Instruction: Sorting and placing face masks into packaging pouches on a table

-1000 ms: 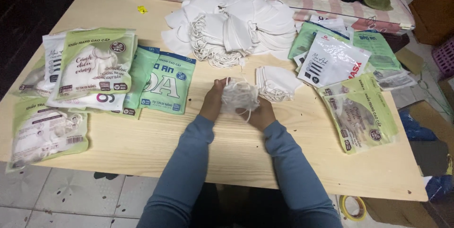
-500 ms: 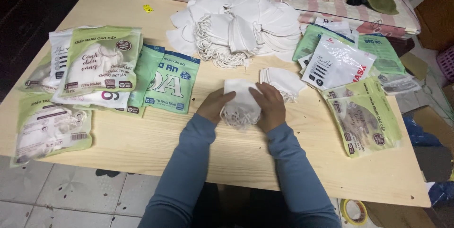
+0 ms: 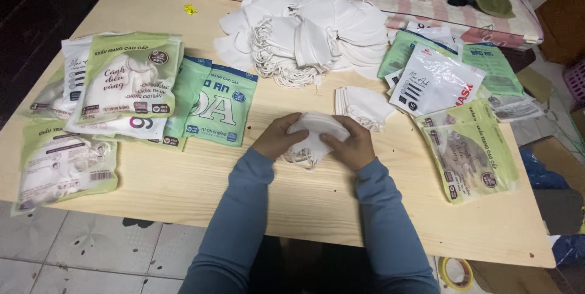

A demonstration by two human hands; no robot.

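While pressed together, left hand point(image 3: 277, 140), right hand point(image 3: 350, 145), clasping white mask stack point(image 3: 312, 135)

The left hand point(image 3: 278, 137) and right hand point(image 3: 350, 143) cover both ends of the white mask stack point(image 3: 312, 137) they clasp, so how many masks it holds cannot be told (only the top fold and some ear loops show). The tape roll point(image 3: 456, 273) is cut off by the bottom edge. The green packets point(image 3: 181, 94) lie partly buried under other packets.
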